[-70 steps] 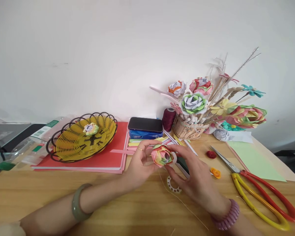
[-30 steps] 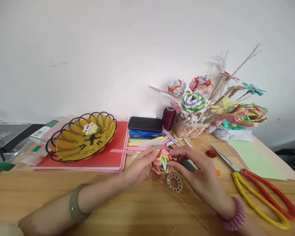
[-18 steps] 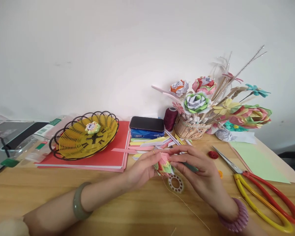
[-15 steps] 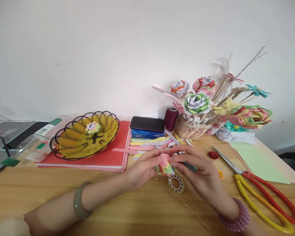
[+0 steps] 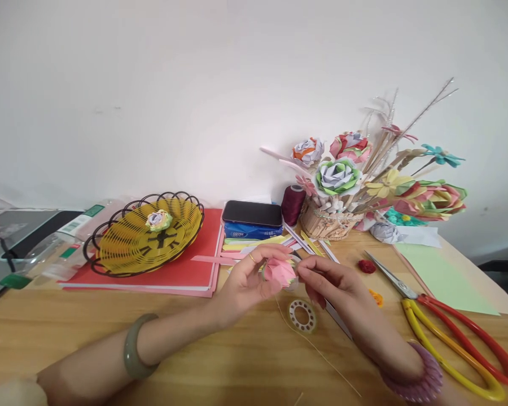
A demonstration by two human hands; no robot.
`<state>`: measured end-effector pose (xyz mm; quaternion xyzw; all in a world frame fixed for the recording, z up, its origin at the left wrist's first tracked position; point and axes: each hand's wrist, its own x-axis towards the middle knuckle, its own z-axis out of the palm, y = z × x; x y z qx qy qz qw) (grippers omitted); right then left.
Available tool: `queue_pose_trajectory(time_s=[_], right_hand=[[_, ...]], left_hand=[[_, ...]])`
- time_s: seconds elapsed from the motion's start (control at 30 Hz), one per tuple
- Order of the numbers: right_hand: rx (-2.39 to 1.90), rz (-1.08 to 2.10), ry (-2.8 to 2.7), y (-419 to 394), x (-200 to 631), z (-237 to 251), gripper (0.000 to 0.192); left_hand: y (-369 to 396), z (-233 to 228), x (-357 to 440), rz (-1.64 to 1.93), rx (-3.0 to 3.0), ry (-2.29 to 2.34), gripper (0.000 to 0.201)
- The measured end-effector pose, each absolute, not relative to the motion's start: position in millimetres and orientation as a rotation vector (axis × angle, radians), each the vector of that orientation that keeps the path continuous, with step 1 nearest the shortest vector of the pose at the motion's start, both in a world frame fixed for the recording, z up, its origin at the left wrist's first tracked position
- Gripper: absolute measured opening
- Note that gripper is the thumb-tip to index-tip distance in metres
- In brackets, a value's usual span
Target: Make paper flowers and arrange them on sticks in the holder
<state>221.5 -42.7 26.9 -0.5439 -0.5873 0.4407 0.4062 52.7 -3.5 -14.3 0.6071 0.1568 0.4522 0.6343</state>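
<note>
"Head view first: what is seen, from the largest down?"

"A plain white wall is seen behind a pale wooden table. A pale wooden-stick container is filled with colourful craft flowers. Red paper sheets are partly covered by a yellow woven basket with a looped black rim. Long scissors with red and yellow handles are laid at the right."

"And the hands?"

"By the left hand, a folded pink paper flower with yellow-green edges is pinched between thumb and fingers — held above the table, between the two hands. On the right hand, thumb and forefinger are pressed together just beside the flower's right edge; whether anything thin is gripped there cannot be told."

"What smaller things are shown?"

"A black phone is rested on a blue packet. Below the flower, a ring-shaped tape roll with a holed white core is seen flat on the table — with a thin pale thread trailed past it. Near the scissors, a dark red rosette and a smaller orange rosette are placed."
</note>
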Motion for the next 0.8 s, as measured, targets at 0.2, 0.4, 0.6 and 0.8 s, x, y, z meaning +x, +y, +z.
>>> queue_pose_trajectory(time_s=[0.2, 0.4, 0.6, 0.8], right_hand=[[-1.344, 1.351, -1.352, -43.5, 220.9, 27.7, 0.023], [-1.374, 1.468, -1.266, -41.3, 223.5, 24.1, 0.015], [-1.386, 1.419, -1.307, -41.3, 221.3, 23.7, 0.014], [-1.405, 1.272, -1.363, -41.6, 219.1, 23.4, 0.014]], left_hand=[[-0.9, -22.8, 51.2, 1.038, 1.614, 0.340, 0.030], [0.1, -26.1, 49.9, 1.110, 1.820, 0.346, 0.033], [-1.2, -24.8, 51.5, 1.186, 1.997, 0.290, 0.043], [-2.1, -22.8, 53.0, 1.292, 2.173, 0.335, 0.043]])
